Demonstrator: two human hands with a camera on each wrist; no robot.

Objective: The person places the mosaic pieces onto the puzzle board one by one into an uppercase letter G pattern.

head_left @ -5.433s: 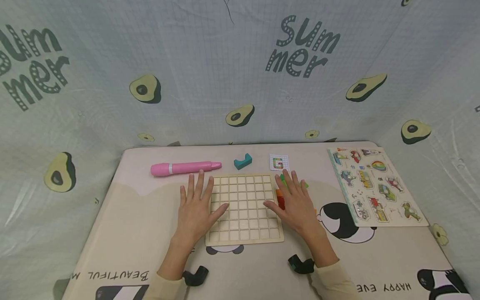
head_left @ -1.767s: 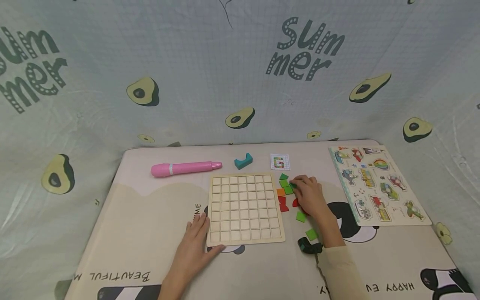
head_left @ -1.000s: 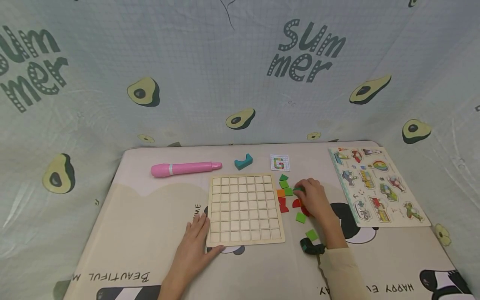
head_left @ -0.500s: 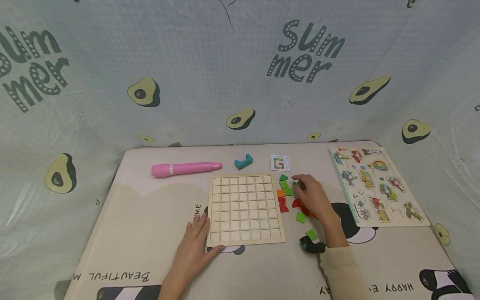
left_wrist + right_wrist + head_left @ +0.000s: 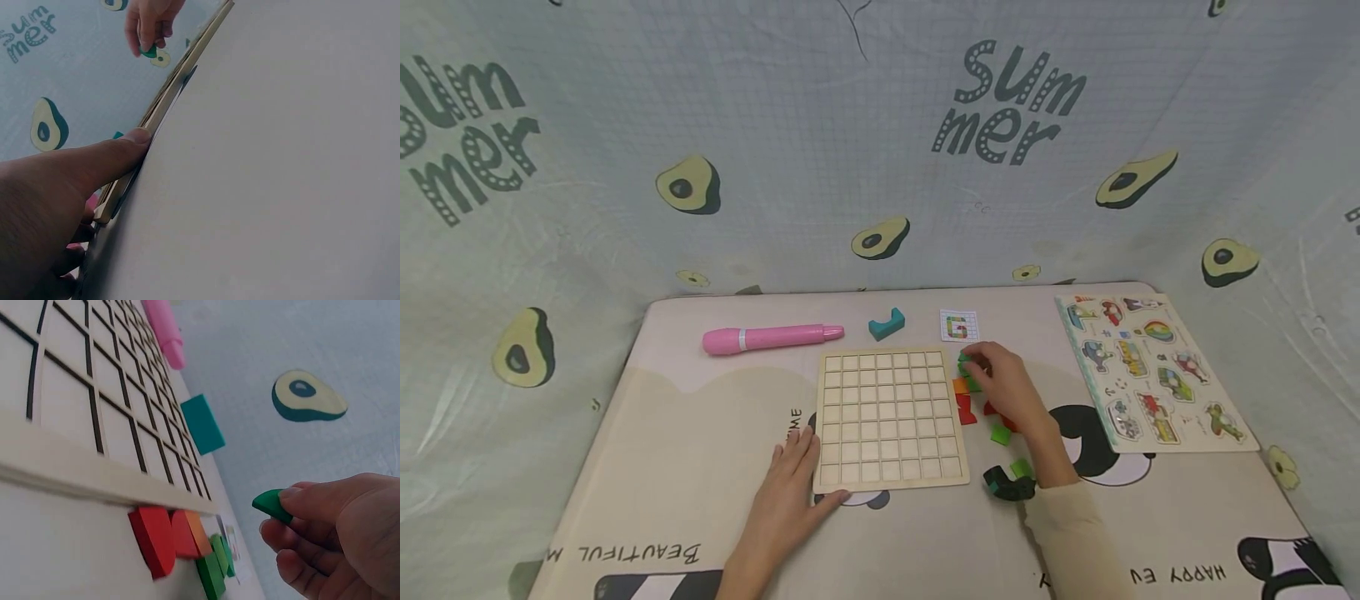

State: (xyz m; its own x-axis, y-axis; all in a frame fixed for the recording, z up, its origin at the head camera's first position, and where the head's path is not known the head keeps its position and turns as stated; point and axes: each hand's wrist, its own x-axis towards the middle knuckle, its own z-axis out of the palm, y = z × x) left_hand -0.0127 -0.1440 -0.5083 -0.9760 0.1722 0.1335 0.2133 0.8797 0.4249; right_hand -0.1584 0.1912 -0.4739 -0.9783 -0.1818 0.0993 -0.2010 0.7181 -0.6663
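Note:
A wooden grid board (image 5: 891, 485) lies flat on the table, its cells bare. At its near left corner rests my left hand (image 5: 790, 487), fingers along the left side and thumb on the front edge, as the left wrist view also shows. My right hand (image 5: 1006, 387) pinches a dark green block with a curved edge (image 5: 272, 504) between thumb and fingers, raised above the loose pieces right of the board. Among those are a red block (image 5: 153, 540), an orange block (image 5: 961, 386) and light green squares (image 5: 1001, 434); the hand partly hides several others.
Behind the board lie a pink marker-shaped stick (image 5: 772, 338), a teal notched block (image 5: 887, 324) and a small pattern card (image 5: 958, 326). A picture puzzle board (image 5: 1157, 375) lies at the right. Patterned cloth (image 5: 790, 125) hangs beyond the table.
Both hands first lay spread over the board. The left moved to its near left corner; the right went to the loose pieces, picked up the green block and has now shifted left with it.

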